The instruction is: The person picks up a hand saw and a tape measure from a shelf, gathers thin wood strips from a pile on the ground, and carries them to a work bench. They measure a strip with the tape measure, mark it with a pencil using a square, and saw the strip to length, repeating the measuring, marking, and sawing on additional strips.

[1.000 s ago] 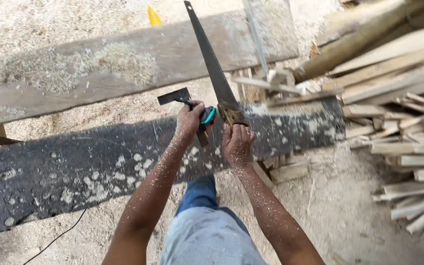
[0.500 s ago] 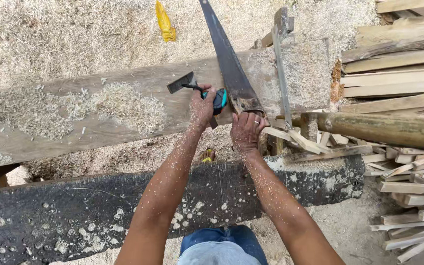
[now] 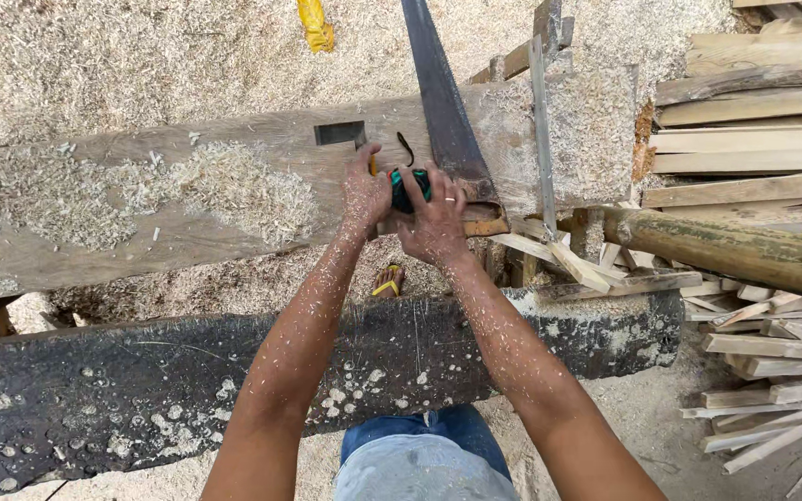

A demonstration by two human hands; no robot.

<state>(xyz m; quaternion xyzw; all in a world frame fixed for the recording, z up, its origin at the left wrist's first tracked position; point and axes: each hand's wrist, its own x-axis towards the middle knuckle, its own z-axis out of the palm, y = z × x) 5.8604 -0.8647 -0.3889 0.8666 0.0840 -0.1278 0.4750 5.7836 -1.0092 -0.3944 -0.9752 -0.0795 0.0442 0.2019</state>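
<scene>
The right hand [image 3: 436, 215] is curled over a small green-and-black object [image 3: 409, 189], fingers bent around it; it looks like a tape measure, though most of it is hidden. The left hand [image 3: 365, 190] is closed beside it, touching the same object, with a yellow bit showing between the fingers; what exactly it grips cannot be told.

Both hands rest on the pale wooden plank [image 3: 187, 199], which serves as the landmark. On the plank just beyond the left hand lies a dark metal square [image 3: 340, 134]. A long dark handsaw [image 3: 443, 102] lies across the plank right beside the right hand, its wooden handle [image 3: 483, 223] at the plank's near edge. Sawdust [image 3: 234, 190] is heaped on the plank to the left of the hands. Nearer than the plank runs a dark, blackened beam [image 3: 141, 390], under both forearms. Right of the plank are stacked wooden offcuts [image 3: 754, 130] and a round greenish pole [image 3: 735, 250]. Beyond the plank, on the sawdust-covered ground, lies a yellow object [image 3: 315, 23].
</scene>
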